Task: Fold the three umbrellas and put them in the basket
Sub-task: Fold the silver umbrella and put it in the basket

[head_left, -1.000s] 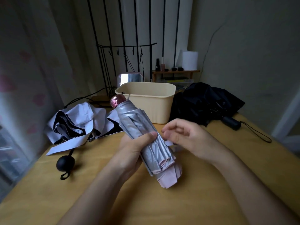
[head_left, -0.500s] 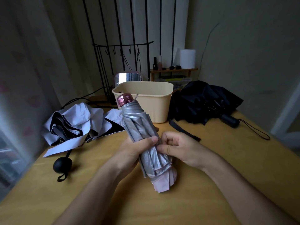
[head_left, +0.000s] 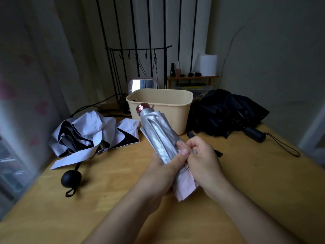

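Observation:
A silver umbrella (head_left: 158, 132) with a pink lining and a pink cap is rolled up and tilted, cap toward the basket. My left hand (head_left: 163, 171) grips its lower half from underneath, thumb across the fabric. My right hand (head_left: 202, 155) is curled against the same spot and pinches something at the umbrella's side, likely its strap; what it pinches is hidden. The beige basket (head_left: 182, 103) stands behind the umbrella, nothing visible inside. A white-and-black umbrella (head_left: 88, 132) lies unfolded at the left with its black round handle (head_left: 71, 178). A black umbrella (head_left: 226, 111) lies crumpled at the right.
All this sits on a wooden table (head_left: 263, 182). Behind the basket stand a small mirror (head_left: 142, 84), a black wire rack (head_left: 139, 50) and a wooden shelf (head_left: 193, 77) with bottles and a paper roll. A curtain hangs at the left.
My right hand has closed in from open fingers to a curled pinch against the silver umbrella. The umbrella has tilted slightly and sits lower in my left hand's grip.

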